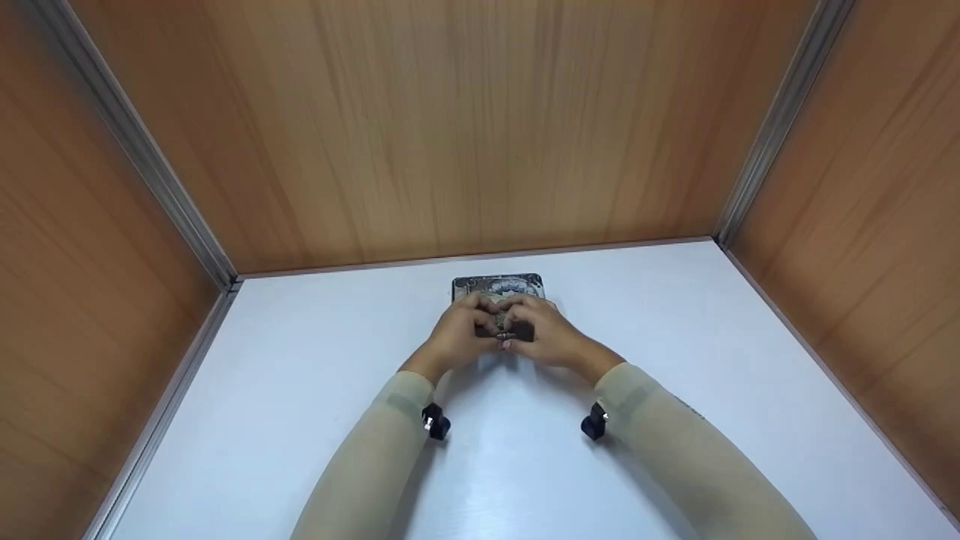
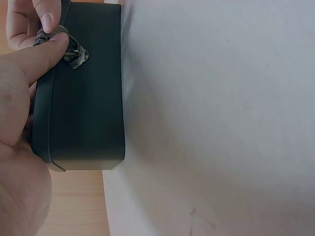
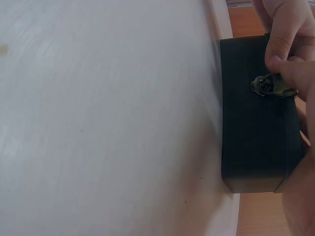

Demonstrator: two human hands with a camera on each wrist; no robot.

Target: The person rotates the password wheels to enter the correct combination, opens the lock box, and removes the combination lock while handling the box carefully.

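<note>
Hands pinch padlock on dark box; wooden walls around.

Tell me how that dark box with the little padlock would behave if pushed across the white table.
The dark box looks rigid, with flat sides, so it would probably slide, not roll. Its low, wide shape on the white table suggests little tipping risk. The padlock hangs from a hasp and may swing.

No readable text, labels or numbers
</note>
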